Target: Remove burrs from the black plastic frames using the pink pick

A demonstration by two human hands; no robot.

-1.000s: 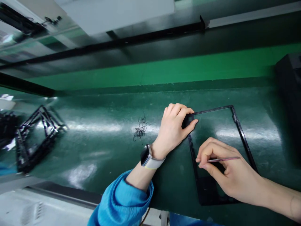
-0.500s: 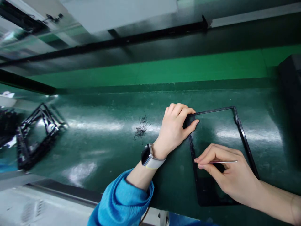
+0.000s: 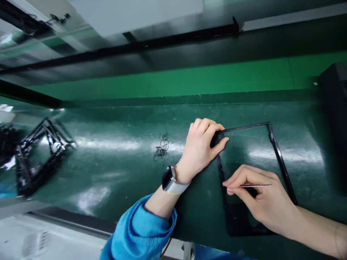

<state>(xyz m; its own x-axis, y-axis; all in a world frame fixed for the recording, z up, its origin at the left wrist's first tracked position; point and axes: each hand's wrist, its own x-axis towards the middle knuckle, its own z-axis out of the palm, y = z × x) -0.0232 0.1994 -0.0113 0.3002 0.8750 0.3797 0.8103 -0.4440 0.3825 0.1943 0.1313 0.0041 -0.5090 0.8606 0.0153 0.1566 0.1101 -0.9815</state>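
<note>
The black frame [image 3: 280,157] lies flat on the green bench [image 3: 121,173], right of centre in the lower half of the picture. The left hand [image 3: 200,146] grips its upper-left corner between thumb and fingers; the right hand [image 3: 261,198] pinches a thin tool [image 3: 257,185] at the left rail [image 3: 221,168], where the fingertips hide whether the tip touches. The likeliest trouble is a slip: the rail is narrow, so a sideways push could send the tip off it and mark the surface. With one corner gripped, the frame might also pivot or flex under uneven pressure. Its long axis runs up and down the picture, top end leaning left, broad dark bar [image 3: 238,222] at the lower end; the tool lies nearly level, pinched end towards the left
</note>
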